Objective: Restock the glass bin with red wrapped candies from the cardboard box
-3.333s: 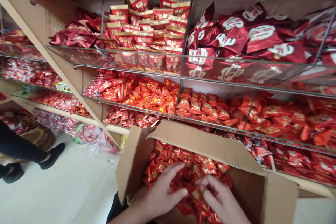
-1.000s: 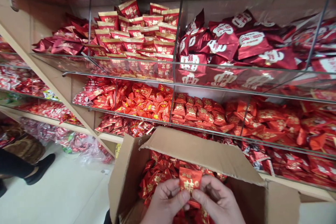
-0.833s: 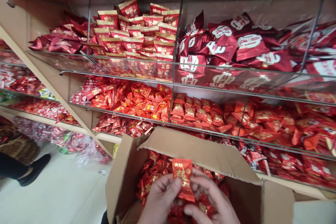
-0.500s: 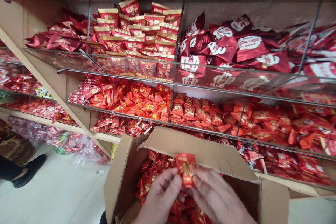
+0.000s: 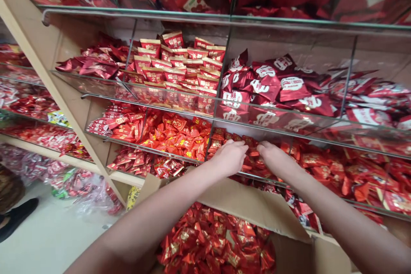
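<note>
My left hand (image 5: 231,157) reaches into a lower shelf compartment, its fingers curled and closed. Facing it, a short gap apart, my right hand (image 5: 272,157) is also closed, fingers bent inward. A small red candy packet (image 5: 253,153) shows between the fingertips; its edges blend into the packets behind. Neatly set red packets (image 5: 218,133) stand just left of my left hand in the same compartment. Below my forearms, an open cardboard box (image 5: 253,203) holds a heap of red gold-printed candy packets (image 5: 218,239).
A clear shelf lip (image 5: 282,122) runs above my hands. Gold-edged packets (image 5: 175,75) and dark red bags (image 5: 293,87) fill the shelf above. Loose orange-red packets (image 5: 324,165) lie to the right. At left are a wooden upright (image 5: 61,107), plastic bags (image 5: 86,188) and another person's shoe (image 5: 19,218).
Both hands have moved from above the box up and forward into the shelf compartment, with the red candy packet between them. The view has tilted up, showing more of the upper shelf.
</note>
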### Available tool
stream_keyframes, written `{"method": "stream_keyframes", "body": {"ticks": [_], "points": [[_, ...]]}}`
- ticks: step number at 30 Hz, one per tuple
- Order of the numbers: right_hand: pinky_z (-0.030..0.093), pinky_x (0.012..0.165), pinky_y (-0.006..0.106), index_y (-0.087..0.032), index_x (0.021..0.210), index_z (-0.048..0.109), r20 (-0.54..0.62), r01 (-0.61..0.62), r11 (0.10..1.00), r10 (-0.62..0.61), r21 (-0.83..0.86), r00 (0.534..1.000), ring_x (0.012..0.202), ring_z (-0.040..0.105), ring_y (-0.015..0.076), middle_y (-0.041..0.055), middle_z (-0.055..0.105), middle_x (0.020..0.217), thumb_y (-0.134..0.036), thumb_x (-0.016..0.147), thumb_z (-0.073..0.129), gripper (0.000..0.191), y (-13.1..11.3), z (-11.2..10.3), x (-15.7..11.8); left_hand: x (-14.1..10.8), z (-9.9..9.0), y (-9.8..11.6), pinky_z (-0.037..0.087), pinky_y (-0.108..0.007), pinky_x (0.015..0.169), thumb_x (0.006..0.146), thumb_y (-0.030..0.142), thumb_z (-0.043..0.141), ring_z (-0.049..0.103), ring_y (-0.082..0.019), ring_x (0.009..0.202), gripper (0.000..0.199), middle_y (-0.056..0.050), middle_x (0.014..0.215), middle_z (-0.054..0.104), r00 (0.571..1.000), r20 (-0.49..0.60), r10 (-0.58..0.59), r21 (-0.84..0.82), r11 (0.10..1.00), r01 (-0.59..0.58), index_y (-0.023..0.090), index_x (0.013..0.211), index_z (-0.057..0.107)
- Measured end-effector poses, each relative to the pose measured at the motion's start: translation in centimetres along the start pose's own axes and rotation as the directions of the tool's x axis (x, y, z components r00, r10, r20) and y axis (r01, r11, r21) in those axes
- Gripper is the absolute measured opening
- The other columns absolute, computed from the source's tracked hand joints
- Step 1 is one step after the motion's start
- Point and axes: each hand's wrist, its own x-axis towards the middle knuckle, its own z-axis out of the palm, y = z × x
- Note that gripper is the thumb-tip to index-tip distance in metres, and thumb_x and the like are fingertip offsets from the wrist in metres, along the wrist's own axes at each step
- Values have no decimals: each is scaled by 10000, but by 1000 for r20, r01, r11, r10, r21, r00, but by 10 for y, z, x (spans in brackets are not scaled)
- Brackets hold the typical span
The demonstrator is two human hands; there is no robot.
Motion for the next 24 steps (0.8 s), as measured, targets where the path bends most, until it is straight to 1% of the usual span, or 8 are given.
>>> {"method": "stream_keyframes", "body": {"ticks": [4, 7, 12, 17, 19, 21, 23, 24], "points": [[397, 687, 223, -95, 757, 594, 97, 6, 1000, -5, -10, 995, 766, 594, 159, 123, 607, 842, 36, 744, 376, 255, 1, 0, 3, 30, 15, -17, 424, -382, 844, 796, 198, 538, 595, -200, 867, 126, -87, 867, 663, 986, 164, -40, 84, 996, 26, 121, 772, 635], [399, 650, 224, -104, 711, 624, 171, -6, 1000, 8, -14, 985, 734, 605, 171, 118, 638, 774, 12, 717, 437, 221, -1, -6, 6, 32, 19, -23, 454, -374, 799, 823, 272, 522, 584, -163, 851, 158, -44, 889, 636, 966, 237, -99, 138, 988, 67, 139, 813, 608], [395, 632, 229, -108, 747, 640, 203, -39, 999, 38, 0, 978, 731, 613, 181, 112, 663, 761, -38, 733, 470, 185, -6, -9, 16, 31, 23, -31, 475, -358, 763, 841, 282, 498, 580, -163, 856, 187, -59, 959, 607, 955, 243, -173, 178, 975, 132, 134, 916, 584], [400, 638, 251, -113, 753, 634, 188, -108, 994, 101, 26, 977, 751, 608, 199, 124, 658, 767, -98, 750, 503, 132, -2, -12, 21, 32, 16, -27, 441, -353, 803, 812, 211, 525, 576, -187, 880, 131, -74, 897, 640, 972, 202, -117, 131, 987, 92, 132, 840, 625], [403, 679, 288, -109, 798, 624, 138, -143, 990, 139, 21, 981, 814, 590, 228, 151, 642, 841, -151, 782, 487, 144, -8, -21, 7, 20, 5, -18, 396, -342, 862, 816, 164, 483, 548, -205, 959, 179, -95, 968, 639, 985, 159, -66, 91, 994, 52, 139, 915, 630], [399, 725, 322, -125, 829, 612, 55, -128, 986, 123, 106, 991, 847, 567, 237, 144, 625, 876, -205, 811, 459, 174, -25, -28, -23, -9, -5, -6, 356, -339, 903, 843, 145, 400, 509, -205, 1027, 282, -93, 1080, 605, 995, 104, -6, 43, 999, 2, 146, 1063, 577], [414, 707, 315, -180, 767, 614, -10, -24, 913, 31, 408, 999, 753, 571, 205, 79, 629, 779, -231, 806, 465, 162, -51, -23, -67, -53, -9, 5, 365, -337, 884, 858, 165, 355, 519, -202, 994, 316, -84, 1061, 611, 995, 40, 90, -56, 995, -88, 157, 1102, 555], [431, 654, 294, -217, 749, 615, 23, 9, 800, -29, 600, 999, 700, 575, 186, 47, 633, 748, -242, 802, 466, 160, -65, -14, -91, -79, -7, 9, 389, -326, 843, 856, 174, 353, 543, -200, 931, 319, -82, 991, 636, 987, 70, 147, -125, 983, -138, 167, 1098, 562]]}}
